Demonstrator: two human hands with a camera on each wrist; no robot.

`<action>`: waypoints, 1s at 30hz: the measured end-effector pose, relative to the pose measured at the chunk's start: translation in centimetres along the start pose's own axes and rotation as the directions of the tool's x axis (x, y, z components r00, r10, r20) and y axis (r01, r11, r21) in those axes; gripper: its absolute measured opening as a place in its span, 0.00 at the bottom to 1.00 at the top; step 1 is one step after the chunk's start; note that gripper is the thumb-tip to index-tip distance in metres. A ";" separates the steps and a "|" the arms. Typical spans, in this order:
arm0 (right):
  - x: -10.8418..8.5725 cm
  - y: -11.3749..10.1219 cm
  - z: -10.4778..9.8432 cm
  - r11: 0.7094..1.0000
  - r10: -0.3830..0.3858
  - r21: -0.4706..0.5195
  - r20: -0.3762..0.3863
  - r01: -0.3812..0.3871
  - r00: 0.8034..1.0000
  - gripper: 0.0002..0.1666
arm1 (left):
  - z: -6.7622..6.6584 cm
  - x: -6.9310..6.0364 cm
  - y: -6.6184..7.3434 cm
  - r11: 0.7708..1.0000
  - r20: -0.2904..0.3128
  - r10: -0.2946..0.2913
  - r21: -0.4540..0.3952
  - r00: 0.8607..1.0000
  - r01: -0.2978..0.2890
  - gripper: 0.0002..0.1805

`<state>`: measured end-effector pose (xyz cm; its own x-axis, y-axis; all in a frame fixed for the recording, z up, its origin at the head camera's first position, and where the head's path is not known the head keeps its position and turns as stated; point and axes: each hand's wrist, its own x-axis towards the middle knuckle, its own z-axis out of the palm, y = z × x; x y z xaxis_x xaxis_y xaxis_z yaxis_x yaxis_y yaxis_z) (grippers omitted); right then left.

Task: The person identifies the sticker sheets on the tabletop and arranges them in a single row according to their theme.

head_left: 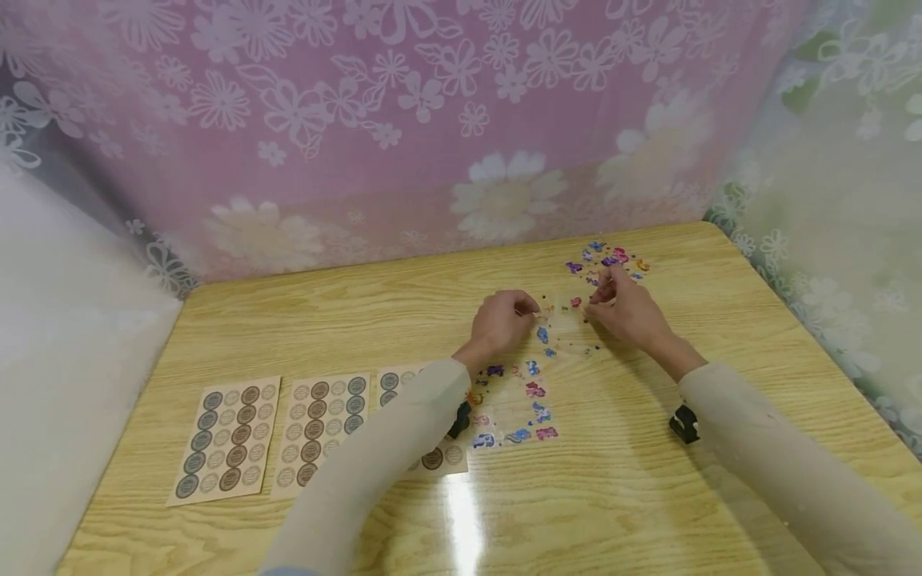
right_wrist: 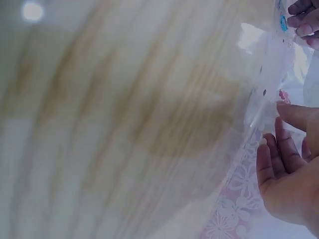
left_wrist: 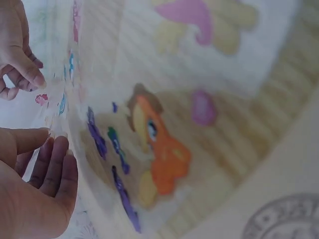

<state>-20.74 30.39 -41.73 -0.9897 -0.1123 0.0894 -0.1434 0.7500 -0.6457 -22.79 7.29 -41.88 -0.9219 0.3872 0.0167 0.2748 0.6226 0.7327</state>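
Observation:
A clear sticker sheet [head_left: 569, 330] with small colourful pony figures lies on the table between both hands. My left hand [head_left: 504, 322] pinches its left edge between thumb and fingertips. At the opposite edge, my right hand [head_left: 628, 308] pinches the film with thumb and index finger. Nearer to me, partly under the left sleeve, is another clear pony sticker sheet [head_left: 511, 412]; the left wrist view shows its orange pony [left_wrist: 162, 152] up close. Beyond the right hand lies a further pony sticker sheet [head_left: 596, 254], partly covered by that hand.
On the left of the wood-grain table [head_left: 324, 320] lie brown paper sheets of round stickers [head_left: 225, 440], one partly hidden by the left arm. A pink floral curtain [head_left: 403, 144] hangs along the table's back edge, and a pale floral one [head_left: 828, 264] hangs at the right.

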 end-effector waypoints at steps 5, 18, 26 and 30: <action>-0.2 -0.1 -0.5 0.999 -0.038 -0.011 0.016 0.038 0.999 0.09 | -0.3 -0.1 0.3 0.994 -0.020 0.017 -0.110 1.000 -0.019 0.11; -1.4 -1.2 -2.9 0.997 -0.073 -0.003 0.089 0.074 0.993 0.17 | -0.7 -0.5 1.0 0.947 -0.002 0.075 -0.313 0.997 -0.072 0.15; -3.2 -1.6 -4.5 0.998 -0.068 0.004 0.177 0.068 0.982 0.18 | -0.6 -1.5 1.6 0.946 0.070 0.026 -0.323 0.997 -0.002 0.13; -4.2 -1.4 -4.8 0.999 -0.049 0.014 0.231 0.047 0.972 0.19 | -0.3 -2.0 1.8 0.953 0.123 0.004 -0.302 0.992 0.034 0.12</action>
<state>-16.45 32.95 -37.60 -0.9534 -0.2962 -0.0572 -0.1892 0.7346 -0.6515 -20.51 7.45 -40.39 -0.8800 0.4706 -0.0643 0.1484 0.4010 0.9040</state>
